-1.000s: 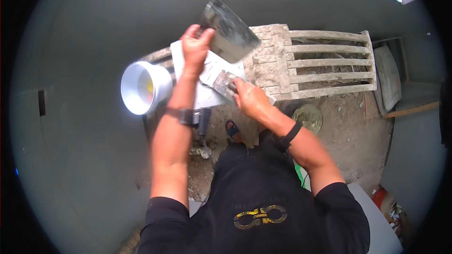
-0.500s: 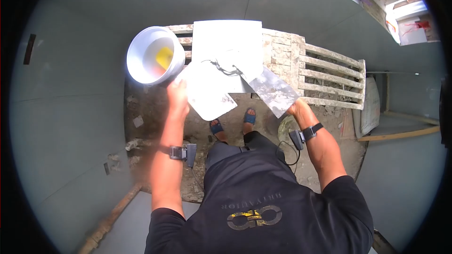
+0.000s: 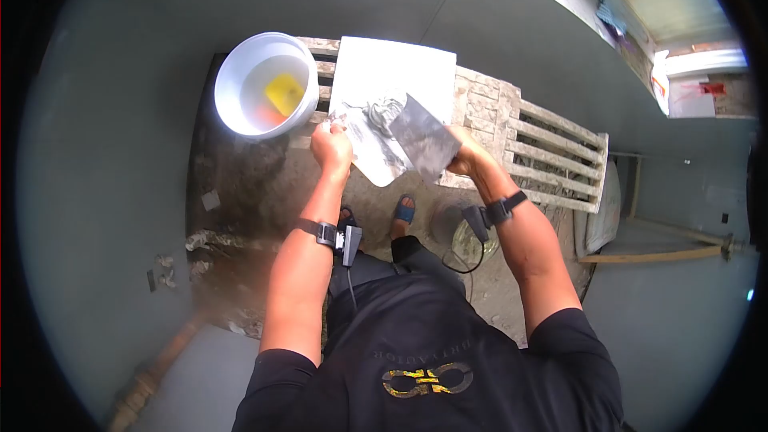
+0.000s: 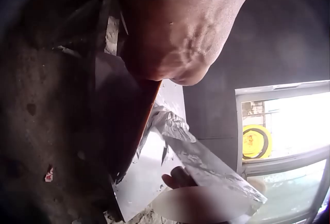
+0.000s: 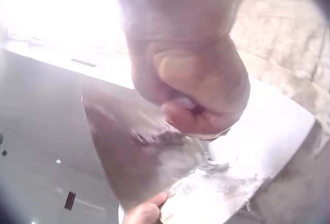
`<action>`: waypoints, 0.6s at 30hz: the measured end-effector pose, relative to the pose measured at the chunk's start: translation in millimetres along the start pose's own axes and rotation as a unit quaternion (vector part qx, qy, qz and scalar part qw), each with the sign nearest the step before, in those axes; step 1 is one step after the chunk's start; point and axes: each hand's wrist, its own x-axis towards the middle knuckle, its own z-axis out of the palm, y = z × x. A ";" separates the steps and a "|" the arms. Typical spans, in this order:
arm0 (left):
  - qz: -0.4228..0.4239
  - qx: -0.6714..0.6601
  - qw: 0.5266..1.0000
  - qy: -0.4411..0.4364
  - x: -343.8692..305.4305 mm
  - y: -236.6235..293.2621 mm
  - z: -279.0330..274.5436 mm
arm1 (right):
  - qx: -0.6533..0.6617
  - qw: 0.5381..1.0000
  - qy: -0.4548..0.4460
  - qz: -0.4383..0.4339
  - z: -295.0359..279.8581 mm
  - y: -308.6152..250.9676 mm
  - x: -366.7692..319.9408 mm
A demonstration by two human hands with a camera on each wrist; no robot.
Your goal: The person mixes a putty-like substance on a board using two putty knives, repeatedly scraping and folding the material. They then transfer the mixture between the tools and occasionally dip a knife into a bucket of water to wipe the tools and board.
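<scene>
Metal blade is slanting beyond the black shirt, where a gold logo & faint upside-down lettering are showing (can't read for sure). R grip is holding that blade, L grip is clasping the second blade, w/ grey-white paste sitting by their edges over the white board on the table; IMO doing it well is calling for low angle, even pressure, i.e. no lumps dropping.

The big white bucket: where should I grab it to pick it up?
Probably by the rim of the white bucket, from the person's left: fingers hooked inside, thumb outside. Its open mouth faces up, no handle shows, and the white board and left hand are close on its right.
</scene>
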 end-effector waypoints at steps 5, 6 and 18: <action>-0.067 -0.021 0.997 -0.010 -3.4 -7.0 -2.1 | -0.586 0.696 0.125 -0.396 45.7 -54.4 -79.7; -0.072 -0.015 0.997 -0.010 -3.3 -6.2 -0.9 | -0.620 0.670 0.131 -0.387 52.7 -52.9 -76.0; -0.069 -0.075 0.995 -0.017 -14.4 -15.2 -12.1 | -0.797 0.462 0.083 -0.379 121.7 -93.0 -78.5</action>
